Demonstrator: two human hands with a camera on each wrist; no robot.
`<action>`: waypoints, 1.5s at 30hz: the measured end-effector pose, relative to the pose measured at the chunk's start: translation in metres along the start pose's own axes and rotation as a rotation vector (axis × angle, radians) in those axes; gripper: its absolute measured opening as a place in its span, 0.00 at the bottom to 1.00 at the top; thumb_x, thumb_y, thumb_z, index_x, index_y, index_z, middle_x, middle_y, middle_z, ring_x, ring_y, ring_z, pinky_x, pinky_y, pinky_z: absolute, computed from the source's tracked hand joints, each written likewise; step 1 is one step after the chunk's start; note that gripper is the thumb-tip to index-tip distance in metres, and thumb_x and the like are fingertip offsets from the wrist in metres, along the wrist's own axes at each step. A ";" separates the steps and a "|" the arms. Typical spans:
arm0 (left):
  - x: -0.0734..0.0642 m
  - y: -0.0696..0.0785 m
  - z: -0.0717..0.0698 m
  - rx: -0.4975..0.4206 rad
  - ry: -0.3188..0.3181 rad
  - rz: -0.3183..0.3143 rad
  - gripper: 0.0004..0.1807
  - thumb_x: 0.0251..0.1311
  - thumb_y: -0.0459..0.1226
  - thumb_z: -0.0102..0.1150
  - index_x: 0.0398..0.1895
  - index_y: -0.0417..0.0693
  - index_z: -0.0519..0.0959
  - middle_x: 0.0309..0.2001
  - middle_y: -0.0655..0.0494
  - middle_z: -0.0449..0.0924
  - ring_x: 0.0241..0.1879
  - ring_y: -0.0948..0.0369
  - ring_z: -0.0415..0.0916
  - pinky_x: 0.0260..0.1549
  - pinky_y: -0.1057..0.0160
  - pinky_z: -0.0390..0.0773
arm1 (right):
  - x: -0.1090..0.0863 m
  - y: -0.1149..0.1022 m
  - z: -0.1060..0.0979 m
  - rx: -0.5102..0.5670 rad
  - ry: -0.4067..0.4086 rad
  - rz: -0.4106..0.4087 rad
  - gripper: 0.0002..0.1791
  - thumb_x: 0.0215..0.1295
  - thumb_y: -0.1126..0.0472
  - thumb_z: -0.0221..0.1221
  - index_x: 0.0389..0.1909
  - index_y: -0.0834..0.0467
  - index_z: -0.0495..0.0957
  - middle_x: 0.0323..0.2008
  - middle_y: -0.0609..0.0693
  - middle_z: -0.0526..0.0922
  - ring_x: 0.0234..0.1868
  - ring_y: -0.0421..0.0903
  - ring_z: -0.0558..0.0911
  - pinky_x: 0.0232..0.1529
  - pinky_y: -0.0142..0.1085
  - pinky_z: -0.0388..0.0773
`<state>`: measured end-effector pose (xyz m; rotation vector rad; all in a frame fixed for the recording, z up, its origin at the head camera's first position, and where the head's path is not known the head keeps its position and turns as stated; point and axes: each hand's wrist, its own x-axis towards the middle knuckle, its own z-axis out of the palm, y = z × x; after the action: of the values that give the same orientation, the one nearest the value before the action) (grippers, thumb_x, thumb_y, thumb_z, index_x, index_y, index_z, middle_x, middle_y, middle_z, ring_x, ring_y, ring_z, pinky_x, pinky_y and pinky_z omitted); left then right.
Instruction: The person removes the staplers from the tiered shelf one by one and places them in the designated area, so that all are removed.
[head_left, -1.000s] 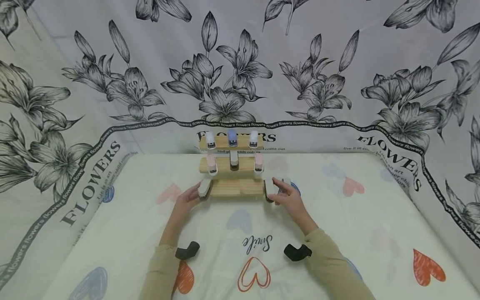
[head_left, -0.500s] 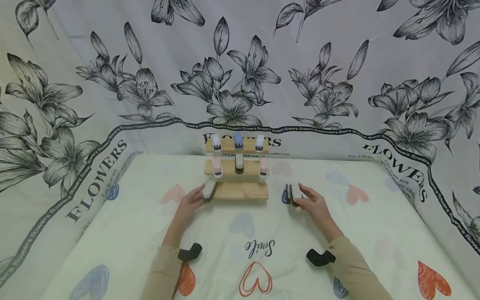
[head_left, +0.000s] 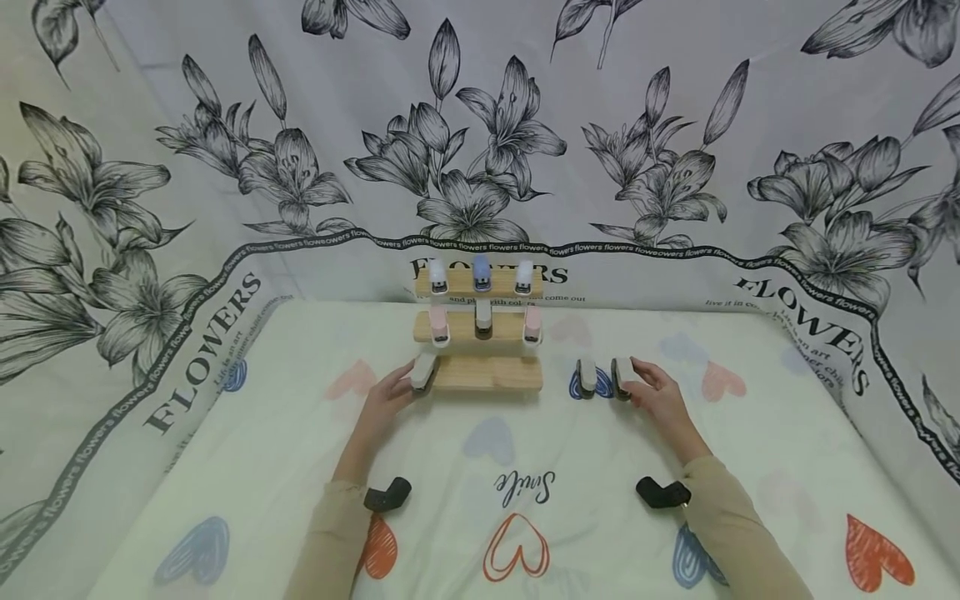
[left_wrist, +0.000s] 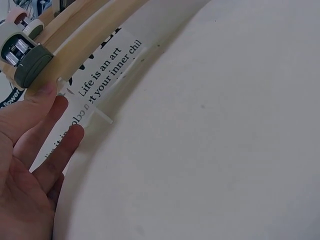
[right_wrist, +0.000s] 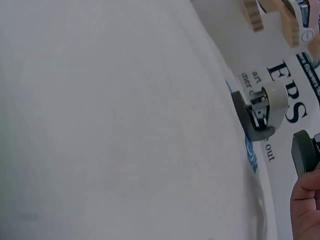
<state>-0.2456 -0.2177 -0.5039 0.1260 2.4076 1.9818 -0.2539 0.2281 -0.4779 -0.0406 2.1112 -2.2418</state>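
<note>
In the head view my left hand (head_left: pixel 388 393) pinches a white-topped hole punch (head_left: pixel 425 372) at the left end of the lowest wooden board (head_left: pixel 487 373). The left wrist view shows its dark base (left_wrist: pixel 34 66) right at my thumb, with metal parts under the light top. Away to the right of the rack, my right hand (head_left: pixel 663 407) pinches another white-topped punch (head_left: pixel 622 378) by its right side. A third white-topped hole punch (head_left: pixel 587 377) stands just left of that one, apart from it. Its grey base and metal mechanism show in the right wrist view.
Two higher wooden boards carry more small punches: a blue one (head_left: pixel 482 273) between two white ones on top, and a grey one (head_left: pixel 483 320) between two pink ones below. Heart-printed cloth covers the table (head_left: pixel 420 533). A flower-printed curtain (head_left: pixel 525 208) hangs behind.
My right hand has moved right from the lowest board's right end with its punch, past the standing punch, opening a gap between the two. My left hand stays at the board's left end.
</note>
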 end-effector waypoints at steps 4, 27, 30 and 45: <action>0.000 0.000 0.002 -0.012 0.007 -0.037 0.30 0.57 0.33 0.56 0.64 0.46 0.61 0.51 0.38 0.72 0.55 0.48 0.65 0.55 0.51 0.57 | 0.004 0.002 -0.008 -0.046 -0.005 0.005 0.32 0.59 0.69 0.55 0.63 0.71 0.53 0.64 0.66 0.51 0.27 0.36 0.73 0.30 0.28 0.72; -0.002 0.002 0.004 0.033 0.023 -0.022 0.28 0.59 0.32 0.53 0.63 0.47 0.62 0.48 0.39 0.74 0.53 0.50 0.68 0.55 0.52 0.58 | 0.011 0.017 -0.025 -0.085 -0.031 0.089 0.35 0.59 0.64 0.57 0.64 0.68 0.53 0.64 0.65 0.53 0.33 0.33 0.74 0.30 0.27 0.71; -0.003 0.005 0.005 0.046 0.017 -0.008 0.28 0.59 0.32 0.52 0.64 0.46 0.61 0.48 0.39 0.74 0.53 0.50 0.68 0.55 0.51 0.57 | 0.011 0.018 -0.026 -0.087 -0.042 0.093 0.36 0.59 0.63 0.58 0.65 0.67 0.52 0.64 0.64 0.53 0.35 0.33 0.74 0.32 0.27 0.72; -0.001 0.004 0.004 0.020 0.013 0.006 0.28 0.59 0.30 0.52 0.64 0.43 0.60 0.48 0.37 0.74 0.52 0.49 0.68 0.54 0.52 0.59 | 0.012 0.019 -0.027 -0.106 -0.086 0.120 0.38 0.60 0.61 0.58 0.66 0.66 0.49 0.65 0.62 0.51 0.30 0.38 0.73 0.32 0.29 0.71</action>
<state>-0.2442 -0.2135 -0.5005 0.1213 2.4384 1.9679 -0.2665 0.2529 -0.4992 -0.0149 2.1256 -2.0236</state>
